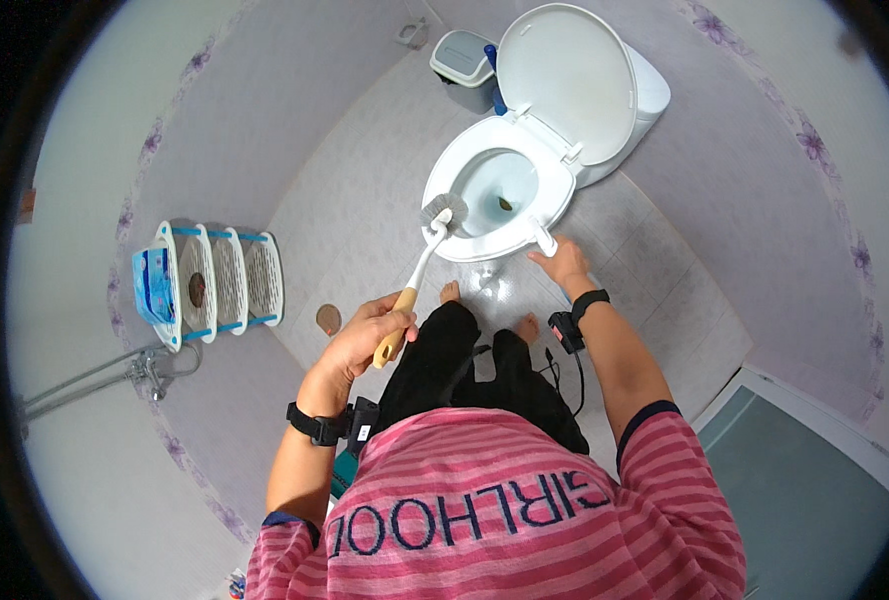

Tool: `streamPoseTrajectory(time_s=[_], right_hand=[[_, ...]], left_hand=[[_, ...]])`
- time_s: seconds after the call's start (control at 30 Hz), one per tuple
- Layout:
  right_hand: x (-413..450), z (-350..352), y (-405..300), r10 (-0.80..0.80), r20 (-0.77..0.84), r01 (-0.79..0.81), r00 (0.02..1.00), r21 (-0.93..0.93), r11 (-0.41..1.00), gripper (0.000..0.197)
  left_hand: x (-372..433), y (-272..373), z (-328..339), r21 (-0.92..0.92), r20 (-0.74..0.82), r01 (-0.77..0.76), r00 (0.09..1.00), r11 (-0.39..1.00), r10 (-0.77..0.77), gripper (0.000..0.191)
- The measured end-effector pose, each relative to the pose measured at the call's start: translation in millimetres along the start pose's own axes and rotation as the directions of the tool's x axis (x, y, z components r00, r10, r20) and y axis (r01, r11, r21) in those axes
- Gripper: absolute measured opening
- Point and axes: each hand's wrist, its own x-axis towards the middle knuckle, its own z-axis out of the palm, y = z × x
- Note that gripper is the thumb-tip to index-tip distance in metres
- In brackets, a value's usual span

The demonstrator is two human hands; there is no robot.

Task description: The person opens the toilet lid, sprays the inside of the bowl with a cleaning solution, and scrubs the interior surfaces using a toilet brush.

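Note:
My left hand (369, 330) grips the yellow handle of a toilet brush (420, 270). The brush's round grey bristle head is over the front left of the white toilet seat (441, 161), at the bowl's rim. Inside the toilet bowl (489, 187) a dark greenish-brown patch shows at the drain. At the seat's front right, my right hand (568, 266) is closed around what looks like a light-blue bottle with a white angled neck (543, 237). Most of its body is hidden by the hand, and the neck points over the seat's edge.
The raised toilet lid (568, 82) leans against the cistern (648, 86). Beside it stand a grey lidded bin (463, 64) and a blue-handled object (492, 56). A white plastic shelf rack (227, 281) holds a blue package (153, 285). A round floor drain (329, 319) lies left of my feet.

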Motion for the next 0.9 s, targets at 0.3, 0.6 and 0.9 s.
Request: streamPoseTrajectory(time_s=[0.3,0.6,0.9], right_hand=[[-13,9,-8,0.072,-0.007,-0.072,0.997,0.038,0.997,0.061],[-17,21,-7,-0.006,-0.163,0.076,0.987,0.422,0.904,0.045],[-186,44,-15,0.526,-0.461,0.211,0.715,0.859,0.466,0.022]], left_hand=[[12,30,-26,0.115,0.120,-0.006,0.993,0.993,-0.008,0.041],[56,98,-92,0.364,0.342,-0.080,0.938,0.928,-0.053,0.043],[62,85,-93,0.579,0.612,-0.195,0.746,0.792,-0.264,0.044]])
